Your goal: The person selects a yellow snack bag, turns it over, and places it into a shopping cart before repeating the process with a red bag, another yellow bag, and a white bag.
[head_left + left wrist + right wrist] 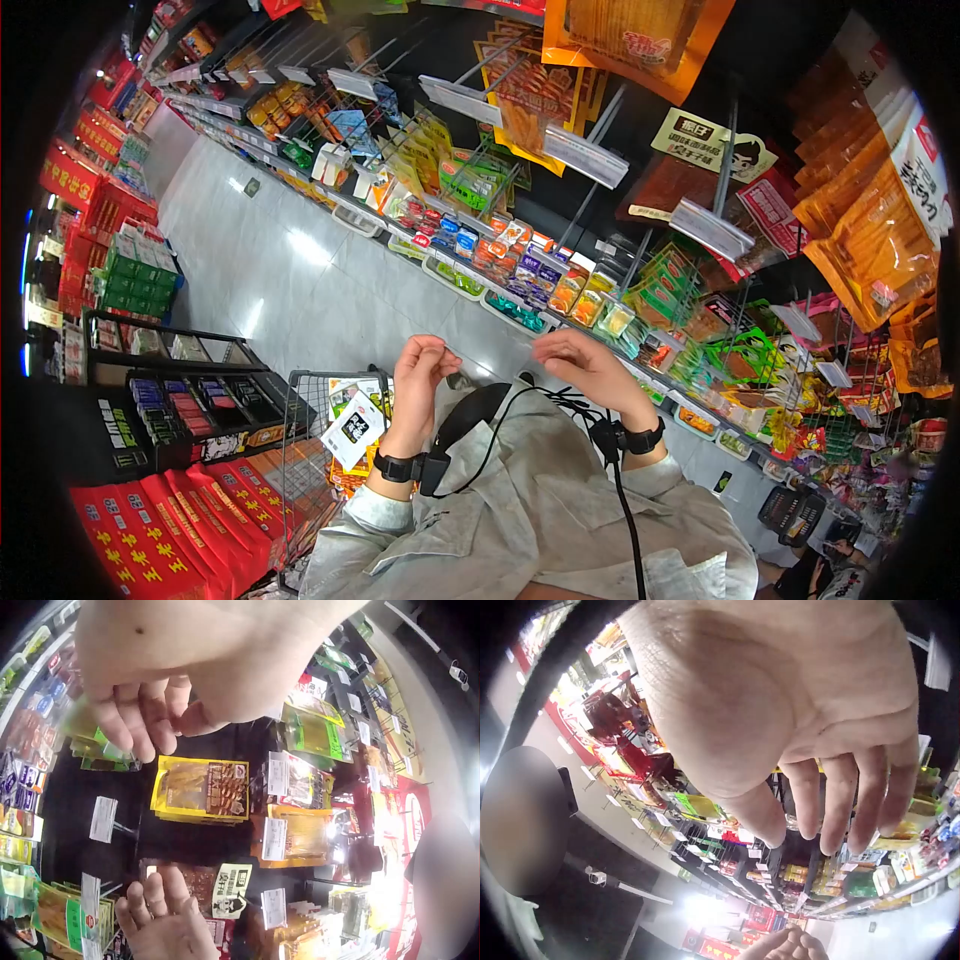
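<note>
Both hands are raised in front of the body, apart, and hold nothing. The left hand has loosely bent fingers, its thumb near the index finger. Relaxed, slightly bent fingers show on the right hand, which is nearer the shelf. In the left wrist view the left hand hangs above a yellow snack packet without visible contact, and the right hand appears below, palm up. The right wrist view shows the right hand large, with the left hand at the bottom.
Hanging snack packets and small boxed goods line the shelf on the right. A wire cart with a white packet stands at the left, beside red packages. Grey floor runs between the displays.
</note>
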`<state>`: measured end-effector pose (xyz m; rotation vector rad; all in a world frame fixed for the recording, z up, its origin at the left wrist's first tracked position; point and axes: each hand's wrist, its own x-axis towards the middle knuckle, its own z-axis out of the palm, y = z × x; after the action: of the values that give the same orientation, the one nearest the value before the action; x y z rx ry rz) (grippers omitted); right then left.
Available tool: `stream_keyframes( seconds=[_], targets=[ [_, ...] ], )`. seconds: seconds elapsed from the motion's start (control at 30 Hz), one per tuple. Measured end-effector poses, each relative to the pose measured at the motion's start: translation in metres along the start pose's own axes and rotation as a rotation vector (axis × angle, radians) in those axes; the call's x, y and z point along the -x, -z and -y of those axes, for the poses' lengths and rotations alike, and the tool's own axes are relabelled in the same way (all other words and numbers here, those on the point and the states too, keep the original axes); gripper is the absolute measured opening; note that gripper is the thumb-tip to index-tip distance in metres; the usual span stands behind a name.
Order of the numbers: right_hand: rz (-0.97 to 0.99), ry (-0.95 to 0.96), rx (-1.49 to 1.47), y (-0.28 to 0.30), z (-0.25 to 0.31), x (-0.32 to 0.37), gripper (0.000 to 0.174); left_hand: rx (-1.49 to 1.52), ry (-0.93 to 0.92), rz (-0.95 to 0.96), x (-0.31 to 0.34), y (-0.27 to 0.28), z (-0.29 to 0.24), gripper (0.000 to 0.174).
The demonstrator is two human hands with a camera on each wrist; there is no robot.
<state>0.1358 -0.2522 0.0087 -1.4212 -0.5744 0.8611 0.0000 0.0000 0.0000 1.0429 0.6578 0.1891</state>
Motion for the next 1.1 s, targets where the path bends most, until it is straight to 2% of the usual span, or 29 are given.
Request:
stream_keyframes(
  seconds=[0.07, 0.1, 0.2, 0.4, 0.57, 0.67, 0.77, 0.8, 0.83, 0.87, 1.0, 1.1],
  targets=[
    [-0.049, -0.008, -0.028, -0.005, -0.001, 0.005, 0.030, -0.016, -0.005, -0.035, 0.000, 0.006, -0.008, 0.010],
    [-0.089, -0.060, 0.020, 0.025, 0.004, -0.004, 0.030, 0.036, 0.029, -0.018, -0.030, -0.014, 0.002, 0.010],
    [-0.146, -0.077, 0.021, 0.021, -0.001, -0.022, 0.030, 0.015, 0.036, 0.000, -0.061, -0.006, -0.017, 0.010],
    [-0.193, -0.078, 0.172, 0.021, 0.018, -0.045, 0.034, 0.010, 0.073, 0.173, -0.149, -0.010, -0.039, 0.010],
    [-0.365, -0.157, 0.061, 0.021, 0.047, -0.073, 0.036, -0.010, 0.060, 0.342, -0.228, -0.025, -0.079, 0.012],
    [-0.462, -0.125, 0.046, 0.028, 0.065, -0.099, 0.037, -0.063, 0.033, 0.452, -0.260, -0.041, -0.110, 0.017],
    [-0.602, -0.104, 0.204, 0.047, 0.057, -0.134, 0.048, -0.110, -0.008, 0.554, -0.298, -0.054, -0.122, 0.024],
    [-0.635, -0.073, 0.234, 0.052, 0.057, -0.145, 0.058, -0.115, -0.029, 0.567, -0.309, -0.062, -0.126, 0.025],
    [-0.697, -0.060, 0.277, 0.052, 0.062, -0.156, 0.062, -0.124, -0.051, 0.576, -0.319, -0.068, -0.130, 0.027],
    [-0.756, -0.042, 0.321, 0.053, 0.067, -0.169, 0.065, -0.118, -0.044, 0.629, -0.338, -0.068, -0.123, 0.037],
    [-0.970, 0.069, 0.500, 0.066, 0.072, -0.216, 0.076, -0.269, -0.152, 0.578, -0.359, -0.100, -0.134, 0.056],
    [-0.902, 0.143, 0.456, 0.084, 0.069, -0.234, 0.080, -0.154, -0.147, 0.770, -0.373, -0.112, -0.122, 0.061]
  ],
)
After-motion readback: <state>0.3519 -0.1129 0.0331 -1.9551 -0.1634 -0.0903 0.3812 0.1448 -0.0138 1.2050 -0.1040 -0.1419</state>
